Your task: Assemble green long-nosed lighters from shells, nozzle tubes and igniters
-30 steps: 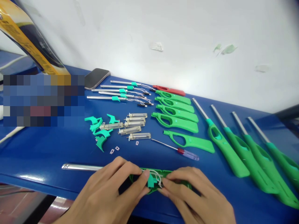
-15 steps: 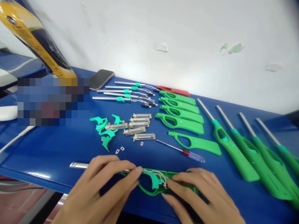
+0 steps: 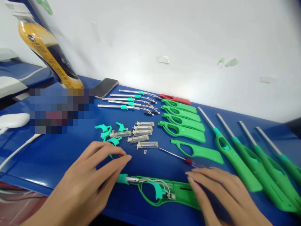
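An open green lighter shell (image 3: 185, 192) lies near the table's front edge, with a teal trigger (image 3: 158, 191), white wires (image 3: 162, 181) and a metal tube with a teal collar (image 3: 122, 178) set in it. My left hand (image 3: 94, 175) is above the collar end, fingers bent and thumb apart from them, nothing between them. My right hand (image 3: 218, 191) is at the shell's right end, fingers spread, its thumb over the shell's end. It partly covers the handle of a screwdriver (image 3: 172, 153).
Behind lie teal triggers (image 3: 102, 130), clear fuel tanks (image 3: 147, 144), metal tubes with wires (image 3: 115, 106), green shells (image 3: 183, 130) and a red one (image 3: 175, 98). Assembled lighters (image 3: 237, 161) are at right. A phone (image 3: 105, 88) and yellow bottle (image 3: 49, 50) stand back left.
Both hands have come off the shell's middle: the left has lifted up and left, the right has moved right. The shell's inside and the collar now show. The view has tilted slightly upward.
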Demonstrator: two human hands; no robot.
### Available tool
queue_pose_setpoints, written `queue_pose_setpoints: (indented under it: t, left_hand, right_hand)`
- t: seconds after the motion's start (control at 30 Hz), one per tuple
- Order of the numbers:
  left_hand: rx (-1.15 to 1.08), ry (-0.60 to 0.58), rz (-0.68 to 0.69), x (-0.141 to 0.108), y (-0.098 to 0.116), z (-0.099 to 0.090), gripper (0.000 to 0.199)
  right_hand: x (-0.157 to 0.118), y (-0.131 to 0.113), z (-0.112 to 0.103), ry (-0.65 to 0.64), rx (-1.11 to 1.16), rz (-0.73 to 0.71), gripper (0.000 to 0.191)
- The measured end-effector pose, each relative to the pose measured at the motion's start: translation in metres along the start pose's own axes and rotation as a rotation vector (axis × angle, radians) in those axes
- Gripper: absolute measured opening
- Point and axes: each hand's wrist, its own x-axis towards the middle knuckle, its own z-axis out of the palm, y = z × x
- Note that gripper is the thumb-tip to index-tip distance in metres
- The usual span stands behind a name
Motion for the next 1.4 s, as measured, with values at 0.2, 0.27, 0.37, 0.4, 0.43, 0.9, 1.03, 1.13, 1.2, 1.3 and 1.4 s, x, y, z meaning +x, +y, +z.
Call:
queue_pose_setpoints:
  t: [0.2, 0.27, 0.37, 0.4, 0.43, 0.9, 1.03, 1.13, 1.2, 1.3, 1.4]
  left_hand:
    - [0.073, 0.006, 0.038, 0.016, -0.021, -0.011, 0.022]
    - [0.047, -0.022, 0.061, 0.021, -0.024, -0.015, 0.023]
    - [0.028, -0.088, 0.107, 0.025, -0.028, -0.018, 0.029]
    - [0.030, -0.107, 0.122, 0.026, -0.030, -0.018, 0.031]
    - [0.034, -0.119, 0.132, 0.025, -0.031, -0.018, 0.033]
    - [0.089, -0.124, 0.181, 0.024, -0.032, -0.006, 0.040]
    - [0.104, -0.080, 0.143, 0.025, -0.026, -0.007, 0.032]
    - [-0.003, 0.002, -0.019, 0.031, -0.014, -0.015, 0.017]
    - [-0.118, 0.032, -0.127, 0.040, -0.003, -0.019, 0.011]
    - [-0.276, 0.076, -0.203, 0.056, 0.012, -0.021, 0.011]
    - [-0.436, 0.150, -0.296, 0.069, 0.021, -0.016, 0.009]
  right_hand:
    - [0.047, -0.001, 0.007, -0.190, -0.148, -0.216, 0.028]
    - [0.063, -0.008, 0.013, -0.246, -0.202, -0.276, 0.034]
    - [0.084, -0.010, 0.024, -0.252, -0.240, -0.423, 0.036]
    - [0.089, -0.010, 0.027, -0.262, -0.254, -0.463, 0.035]
    - [0.095, -0.009, 0.030, -0.276, -0.272, -0.487, 0.034]
    - [0.108, -0.009, 0.059, -0.238, -0.307, -0.458, 0.013]
    - [0.109, -0.007, 0.034, -0.241, -0.249, -0.406, 0.007]
    - [0.107, -0.011, 0.006, -0.213, -0.162, -0.291, 0.020]
    - [0.102, -0.014, -0.010, -0.174, -0.121, -0.185, 0.029]
    - [0.092, -0.016, -0.022, -0.142, -0.081, -0.088, 0.030]
    - [0.086, -0.018, -0.021, -0.164, -0.011, -0.052, 0.014]
